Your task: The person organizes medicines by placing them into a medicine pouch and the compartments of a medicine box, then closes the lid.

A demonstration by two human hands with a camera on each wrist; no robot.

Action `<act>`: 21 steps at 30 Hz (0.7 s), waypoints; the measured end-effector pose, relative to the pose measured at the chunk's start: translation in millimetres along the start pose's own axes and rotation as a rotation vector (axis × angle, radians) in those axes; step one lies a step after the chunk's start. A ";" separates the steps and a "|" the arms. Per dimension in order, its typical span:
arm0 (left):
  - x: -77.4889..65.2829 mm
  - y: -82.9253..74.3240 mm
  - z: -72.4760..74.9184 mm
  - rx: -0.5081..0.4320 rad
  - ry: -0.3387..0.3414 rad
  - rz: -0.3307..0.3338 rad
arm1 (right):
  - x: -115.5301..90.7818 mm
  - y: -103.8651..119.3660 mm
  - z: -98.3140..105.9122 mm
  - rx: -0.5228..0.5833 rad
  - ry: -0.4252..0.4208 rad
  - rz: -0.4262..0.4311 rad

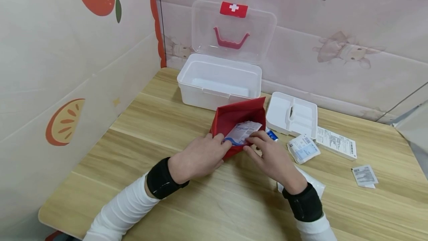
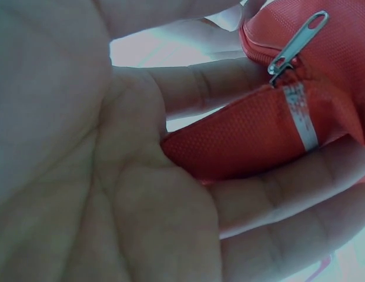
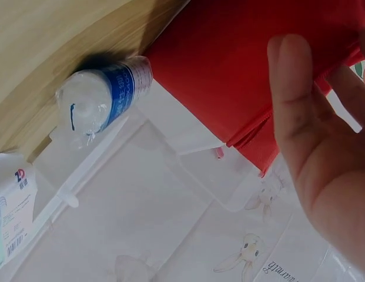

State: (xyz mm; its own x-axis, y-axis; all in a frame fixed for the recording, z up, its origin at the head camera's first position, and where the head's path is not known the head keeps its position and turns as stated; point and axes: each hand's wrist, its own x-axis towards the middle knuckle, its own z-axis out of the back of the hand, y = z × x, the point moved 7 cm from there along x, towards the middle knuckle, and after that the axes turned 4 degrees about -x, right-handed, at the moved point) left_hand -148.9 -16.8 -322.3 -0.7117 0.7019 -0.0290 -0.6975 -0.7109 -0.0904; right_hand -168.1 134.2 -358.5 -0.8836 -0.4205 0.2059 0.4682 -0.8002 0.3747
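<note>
A red zippered pouch (image 1: 222, 122) stands with its mouth spread wide above the table. Inside its opening lies a white and blue packet (image 1: 243, 131) printed with "Surgical". My left hand (image 1: 198, 156) grips the pouch's left front edge; the left wrist view shows its corner passing between the fingers, beside the metal zipper pull (image 2: 300, 42). At the right front rim, my right hand (image 1: 272, 155) holds the pouch, its fingertips at the packet's lower edge. The right wrist view shows the thumb (image 3: 292, 70) lying against the red fabric.
Behind the pouch is a clear lidded first-aid box (image 1: 200, 97), lid raised. To the right are a white tray (image 1: 272, 112), a wrapped bandage roll (image 3: 85, 106), a packaged pad (image 1: 303, 148), a white carton (image 1: 337, 144) and small sachets (image 1: 363, 175). A white packet (image 1: 312, 181) lies beneath the right wrist.
</note>
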 end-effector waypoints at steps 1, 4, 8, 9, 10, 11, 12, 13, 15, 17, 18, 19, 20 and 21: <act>-0.1 0.1 0.0 0.000 -0.001 0.000 | 0.1 0.1 1.0 0.010 -0.002 0.003; -0.6 0.4 0.0 0.001 -0.007 -0.002 | 0.3 0.8 6.9 0.031 -0.041 0.027; -0.9 1.3 0.3 -0.007 0.001 0.006 | -1.4 0.6 19.3 0.025 -0.148 0.062; -0.7 1.7 0.2 -0.009 0.002 0.008 | -2.2 -0.1 22.2 0.016 -0.173 0.066; -0.5 1.9 0.3 -0.011 0.003 0.009 | -3.0 -1.3 24.6 0.008 -0.195 0.066; -0.4 2.0 0.5 -0.014 0.003 0.010 | -3.8 -2.6 26.9 0.003 -0.215 0.065; -0.3 2.1 0.4 -0.018 0.002 0.009 | -4.7 -4.1 29.0 -0.005 -0.231 0.060; -0.2 2.2 0.6 -0.019 0.003 0.009 | -5.5 -5.9 30.7 -0.011 -0.243 0.055; 0.3 2.7 0.2 -0.021 0.007 0.010 | -6.9 -9.2 34.0 -0.020 -0.257 0.042; 0.5 3.3 0.0 -0.022 0.016 0.015 | -8.1 -12.5 36.7 -0.023 -0.259 0.027; 0.5 3.6 -0.1 -0.020 0.020 0.017 | -8.5 -14.1 37.7 -0.022 -0.255 0.020; 0.5 3.9 -0.2 -0.020 0.023 0.018 | -8.7 -15.6 38.4 -0.020 -0.246 0.012; 0.5 4.2 -0.4 -0.019 0.026 0.018 | -8.8 -17.0 38.9 -0.019 -0.234 0.006; 0.4 4.4 -0.3 -0.018 0.027 0.018 | -8.9 -18.5 39.1 -0.017 -0.219 -0.001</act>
State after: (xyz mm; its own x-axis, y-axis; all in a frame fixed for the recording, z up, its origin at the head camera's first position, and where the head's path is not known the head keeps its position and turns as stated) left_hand -152.2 -19.7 -323.0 -0.7213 0.6902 -0.0577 -0.6828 -0.7226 -0.1075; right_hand -168.7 169.5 -331.9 -0.8606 -0.3182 0.3977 0.4655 -0.8083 0.3606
